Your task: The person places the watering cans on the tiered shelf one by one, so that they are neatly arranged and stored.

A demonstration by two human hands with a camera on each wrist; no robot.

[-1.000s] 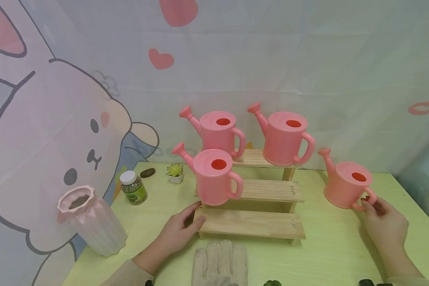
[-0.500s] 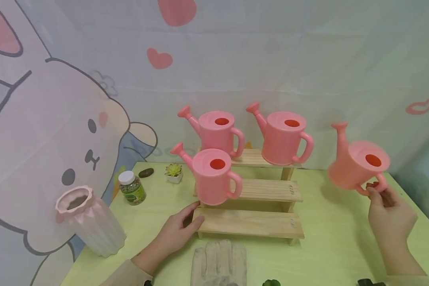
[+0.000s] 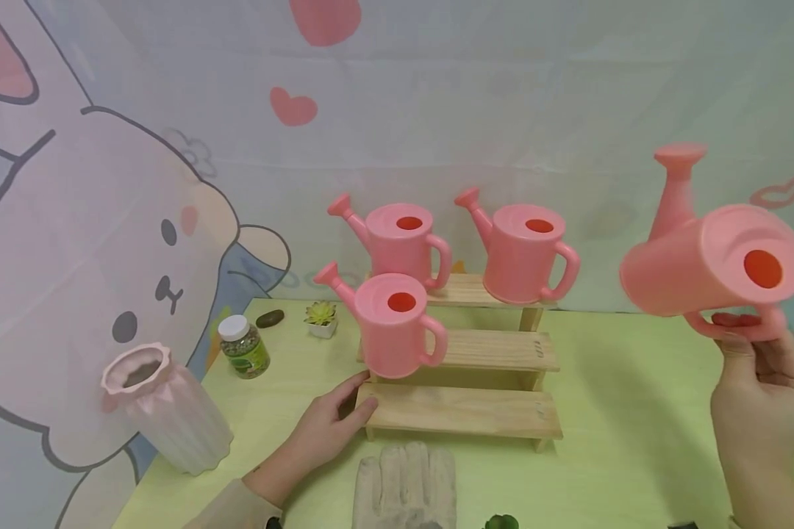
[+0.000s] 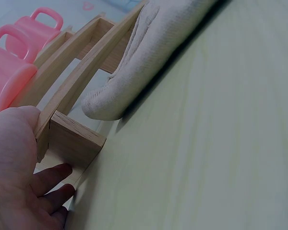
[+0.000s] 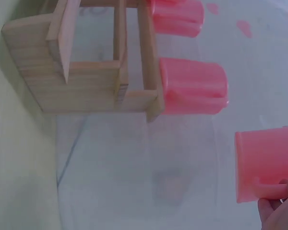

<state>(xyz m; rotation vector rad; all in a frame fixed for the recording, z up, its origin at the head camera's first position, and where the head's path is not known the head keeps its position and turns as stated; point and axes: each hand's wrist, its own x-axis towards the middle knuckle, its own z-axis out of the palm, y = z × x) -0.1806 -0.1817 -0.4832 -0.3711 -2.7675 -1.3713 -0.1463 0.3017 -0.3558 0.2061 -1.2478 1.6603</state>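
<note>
My right hand (image 3: 764, 400) grips the handle of a pink watering can (image 3: 691, 268), raised at the right above the table. The can is tilted with its spout up and its red-rimmed opening toward me. In the right wrist view the held watering can (image 5: 264, 165) is partly cut off. My left hand (image 3: 327, 422) holds the left end of a three-step wooden stand (image 3: 463, 413), thumb over the lowest step. In the left wrist view some fingers (image 4: 53, 178) are beside its end board. Two pink watering cans (image 3: 397, 246) (image 3: 526, 253) stand on the top step, another watering can (image 3: 392, 330) on the middle step.
A glove (image 3: 405, 485) lies before the stand. Left of it are a small potted succulent (image 3: 321, 319), a dark stone (image 3: 270, 318), a white-lidded jar (image 3: 243, 347) and a pale pink vase (image 3: 172, 411). A printed cloth (image 3: 569, 95) hangs behind. Something green (image 3: 501, 522) shows at the bottom edge.
The right hand has lifted the watering can off the table, upward and to the right, tilting its spout up. The left hand stays at the stand.
</note>
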